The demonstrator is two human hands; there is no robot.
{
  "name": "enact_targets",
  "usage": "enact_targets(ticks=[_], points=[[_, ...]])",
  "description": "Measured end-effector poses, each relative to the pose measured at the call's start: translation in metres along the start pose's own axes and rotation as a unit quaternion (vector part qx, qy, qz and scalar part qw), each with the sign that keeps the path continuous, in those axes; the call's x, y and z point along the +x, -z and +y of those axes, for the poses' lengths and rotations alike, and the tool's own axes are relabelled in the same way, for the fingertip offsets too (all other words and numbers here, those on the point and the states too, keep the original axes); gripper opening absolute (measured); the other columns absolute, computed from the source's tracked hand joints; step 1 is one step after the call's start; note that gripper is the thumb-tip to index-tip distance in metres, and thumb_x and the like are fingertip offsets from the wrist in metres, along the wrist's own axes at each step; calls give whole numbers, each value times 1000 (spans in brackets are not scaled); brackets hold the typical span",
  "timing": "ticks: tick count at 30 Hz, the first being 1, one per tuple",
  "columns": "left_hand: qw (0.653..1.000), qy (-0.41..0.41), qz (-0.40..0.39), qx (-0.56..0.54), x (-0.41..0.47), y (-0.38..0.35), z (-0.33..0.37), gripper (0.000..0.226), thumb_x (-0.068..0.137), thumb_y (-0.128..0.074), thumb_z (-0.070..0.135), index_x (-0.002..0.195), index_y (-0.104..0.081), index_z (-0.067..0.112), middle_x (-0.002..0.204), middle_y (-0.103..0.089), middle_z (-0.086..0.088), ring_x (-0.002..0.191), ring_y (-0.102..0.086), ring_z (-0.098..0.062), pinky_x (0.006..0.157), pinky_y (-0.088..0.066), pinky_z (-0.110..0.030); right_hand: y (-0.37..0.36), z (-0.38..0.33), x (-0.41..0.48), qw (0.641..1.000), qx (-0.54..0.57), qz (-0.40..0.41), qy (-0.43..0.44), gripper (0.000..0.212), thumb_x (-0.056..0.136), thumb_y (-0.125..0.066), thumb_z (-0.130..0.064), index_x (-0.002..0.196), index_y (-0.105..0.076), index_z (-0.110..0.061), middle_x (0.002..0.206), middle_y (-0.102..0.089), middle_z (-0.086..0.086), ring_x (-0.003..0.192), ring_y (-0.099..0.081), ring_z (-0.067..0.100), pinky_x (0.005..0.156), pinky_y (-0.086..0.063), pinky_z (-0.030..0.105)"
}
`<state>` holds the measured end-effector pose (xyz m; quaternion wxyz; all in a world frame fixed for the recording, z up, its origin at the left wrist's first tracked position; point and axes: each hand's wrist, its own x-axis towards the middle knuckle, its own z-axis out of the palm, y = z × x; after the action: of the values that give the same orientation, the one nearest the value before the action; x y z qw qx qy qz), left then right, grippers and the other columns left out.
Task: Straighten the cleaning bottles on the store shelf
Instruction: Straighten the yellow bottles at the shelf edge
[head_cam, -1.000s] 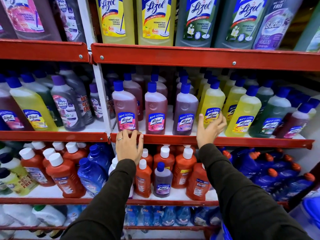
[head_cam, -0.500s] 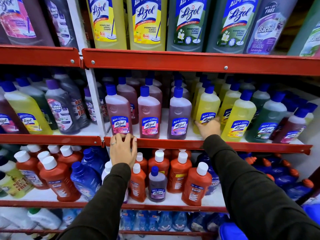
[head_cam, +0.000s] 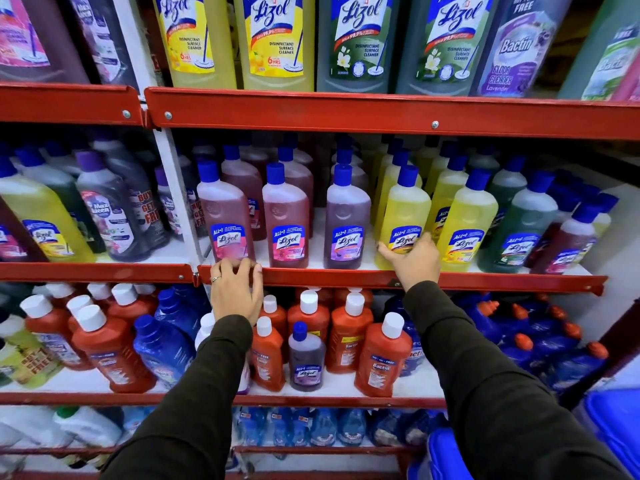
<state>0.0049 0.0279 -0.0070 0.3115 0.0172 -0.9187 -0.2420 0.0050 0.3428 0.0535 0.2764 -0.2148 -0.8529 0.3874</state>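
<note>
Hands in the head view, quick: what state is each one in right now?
Left hand: open, fingers resting on the red shelf edge, holding nothing.
Right hand: holding the front yellow bottle.

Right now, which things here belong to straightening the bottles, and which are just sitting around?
In the job: right hand gripping yellow blue-capped Lizol bottle; left hand resting on red metal shelf edge below pink blue-capped Lizol bottle.
Just there: orange white-capped Bactin bottles; large top-shelf bottles.
</note>
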Motion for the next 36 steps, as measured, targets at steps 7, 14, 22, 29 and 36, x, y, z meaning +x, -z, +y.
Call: enact_targets(ticks=[7, 14, 22, 29, 36], points=[[1000, 10, 20, 18, -11, -7, 8, 35, 105, -46, 32, 115, -64, 5, 116, -62, -25, 119, -54, -44, 115, -33, -62, 5, -1, -1, 1000, -5, -24, 7, 84, 73, -84, -61, 124, -51, -2, 121, -64, 19, 113, -64, 37, 91, -54, 42], [957, -232, -54, -166, -44, -25, 87, 49, 99, -47, 26, 147, -47, 19, 143, -51, -13, 136, -46, -29, 126, -18, -50, 10, 8, -9, 970, 234, -61, -36, 94, 93, -38, -77, 159, -34, -9, 159, -48, 12, 149, -45, 26, 126, -32, 42], [869, -48, -248, -425, -37, -37, 222, 71, 105, -36, 51, 164, -3, 27, 173, -5, 1, 155, -1, -1, 122, -4, -21, 25, 24, 1, 916, 381, -111, -54, 78, 96, -36, -74, 156, -43, -25, 159, -50, -5, 141, -52, 7, 120, -40, 32], [785, 110, -326, -515, -3, -106, 223, 110, 72, -28, 102, 158, -33, 33, 164, -39, -2, 148, -39, -20, 124, -28, -53, 25, 38, 14, 911, 378, -156, -42, 58, 111, -21, -46, 151, -44, -11, 134, -61, -2, 106, -62, -2, 79, -49, 3], [784, 124, -295, -531, 1, -118, 220, 106, 71, -32, 102, 153, -40, 36, 156, -49, -3, 141, -48, -21, 119, -36, -54, 26, 43, 15, 906, 391, -156, -51, 62, 111, -25, -46, 152, -44, -3, 136, -61, 7, 109, -63, 3, 82, -49, 8]])
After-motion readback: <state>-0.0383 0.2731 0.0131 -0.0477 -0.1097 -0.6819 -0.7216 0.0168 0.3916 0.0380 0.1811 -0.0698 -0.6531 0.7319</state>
